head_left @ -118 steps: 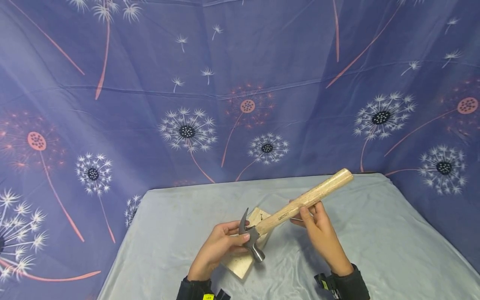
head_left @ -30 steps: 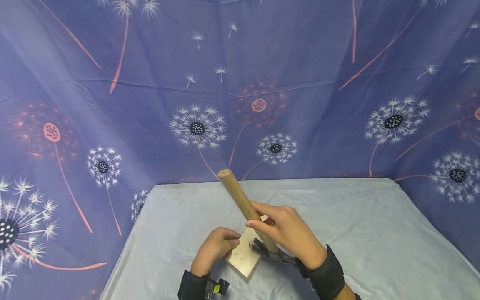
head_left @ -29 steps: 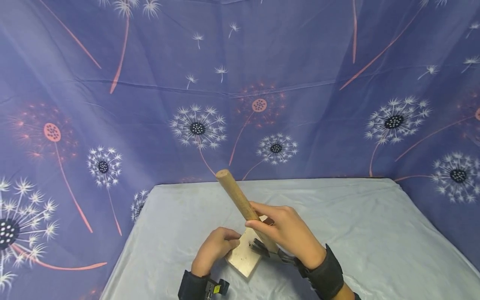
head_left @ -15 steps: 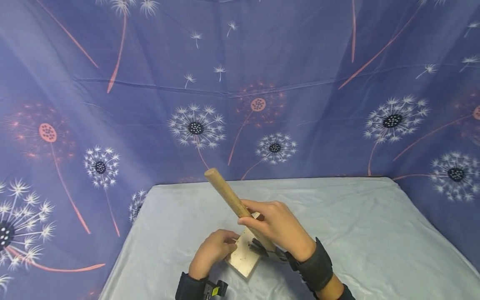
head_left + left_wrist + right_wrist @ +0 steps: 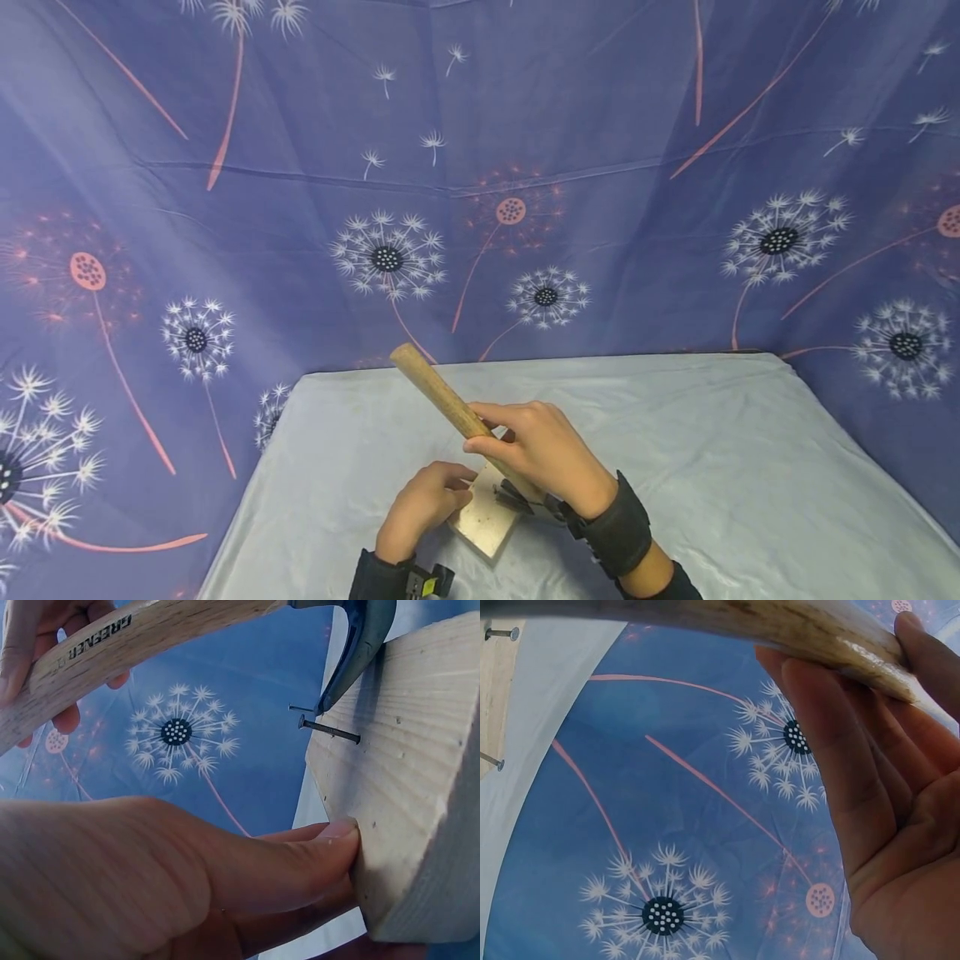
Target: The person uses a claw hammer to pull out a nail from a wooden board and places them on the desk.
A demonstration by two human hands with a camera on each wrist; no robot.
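Note:
A claw hammer (image 5: pixel 435 387) with a wooden handle slants over a pale wooden block (image 5: pixel 486 521), its handle end pointing up and left. My right hand (image 5: pixel 551 450) grips the handle between thumb and fingers. In the left wrist view the steel claw (image 5: pixel 369 649) hangs close to two nails that stick out of the block; one nail (image 5: pixel 330 730) stands in front, slightly tilted. Whether the claw touches a nail I cannot tell. My left hand (image 5: pixel 423 500) holds the block's left edge, thumb on its face and fingers lower down. The right wrist view shows a protruding nail (image 5: pixel 502 634) too.
A light grey cloth (image 5: pixel 720 467) covers the table. Behind it hangs a blue curtain (image 5: pixel 637 108) printed with dandelions. Several small holes mark the block's face. Each wrist wears a black strap.
Earlier, both hands held the hammer above the block, the left at its head. Now the left holds the block. Over the last second the right hand and handle have shifted left, the handle leaning lower.

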